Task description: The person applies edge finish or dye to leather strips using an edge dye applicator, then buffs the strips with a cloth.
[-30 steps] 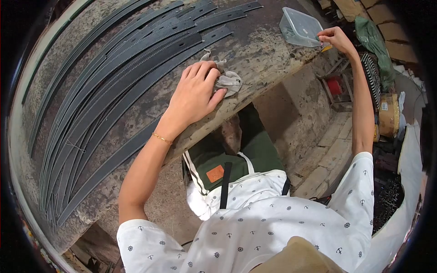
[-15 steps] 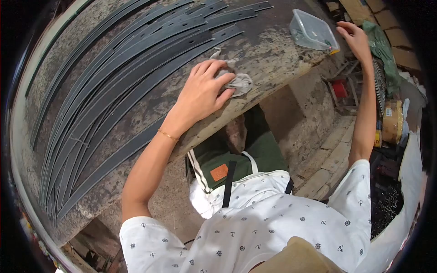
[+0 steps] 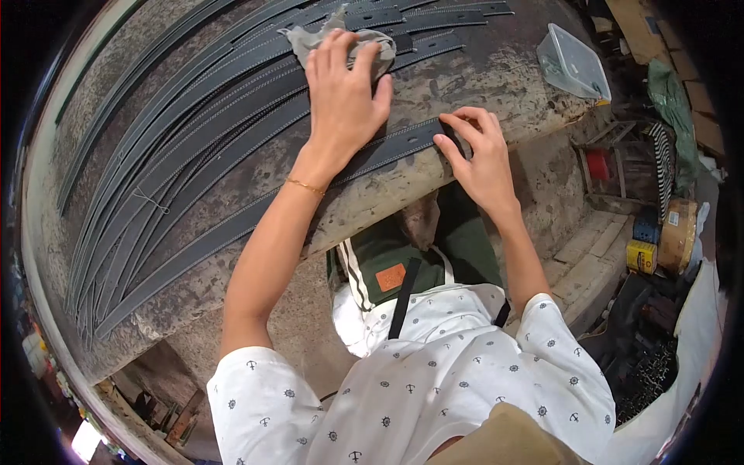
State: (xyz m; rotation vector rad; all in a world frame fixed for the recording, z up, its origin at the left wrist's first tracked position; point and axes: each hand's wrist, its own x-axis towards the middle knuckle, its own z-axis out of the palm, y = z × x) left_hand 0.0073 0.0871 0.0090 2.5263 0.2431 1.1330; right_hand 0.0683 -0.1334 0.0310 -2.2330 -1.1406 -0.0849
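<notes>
Several long dark straps with stitched edges (image 3: 186, 147) lie fanned across the worn bench. Nearest the bench's front edge, one strap (image 3: 395, 145) runs rightward to its holed end. My right hand (image 3: 478, 155) has its thumb and index finger at that end, pinching it. Farther back, my left hand (image 3: 345, 97) rests with spread fingers on a crumpled grey cloth (image 3: 314, 40), over the ends of other straps. Whether its fingers grip the cloth is hard to see, but they are apart.
A clear plastic container (image 3: 573, 62) stands at the bench's right edge (image 3: 496, 116). Beyond lie a green bag (image 3: 673, 97), a wooden stool with something red (image 3: 598, 164), a yellow box (image 3: 642, 256) and a round tan container (image 3: 679, 225).
My left hand has moved back over the straps with the cloth. My right hand has come from beside the plastic container to the front strap's end, which now shows.
</notes>
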